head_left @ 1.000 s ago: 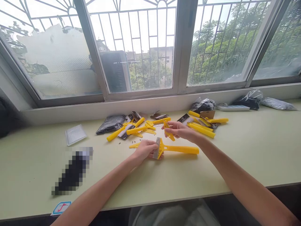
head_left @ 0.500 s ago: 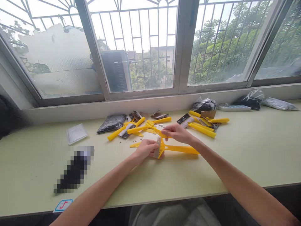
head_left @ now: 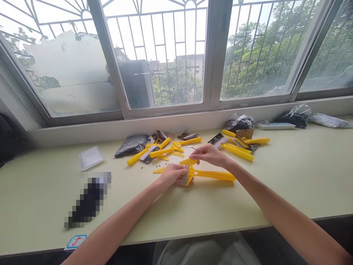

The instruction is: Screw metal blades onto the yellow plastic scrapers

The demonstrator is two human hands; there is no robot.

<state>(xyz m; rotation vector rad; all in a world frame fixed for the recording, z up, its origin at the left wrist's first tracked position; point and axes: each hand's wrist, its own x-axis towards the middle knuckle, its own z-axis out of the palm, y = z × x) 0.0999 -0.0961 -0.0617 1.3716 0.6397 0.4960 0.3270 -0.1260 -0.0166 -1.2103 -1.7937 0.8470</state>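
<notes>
My left hand is closed on the head of a yellow scraper, whose handle points right over the table. A flat metal blade lies across that head, under my left fingers. Just above it, my right hand pinches a small yellow plate. A thin dark metal rod also sticks out of my right fingers; its kind is not clear. Left of my left hand a pointed yellow piece lies on the table, with several small screws behind it.
More yellow scrapers and packaging lie behind my hands, and another pile of yellow handles is at the right. A black bag, a clear plastic case and a pixelated dark object are to the left. Windows stand behind the table.
The small yellow plate in my right hand has tilted flatter and shifted slightly, still above the scraper head. My left hand keeps its grip on the scraper.
</notes>
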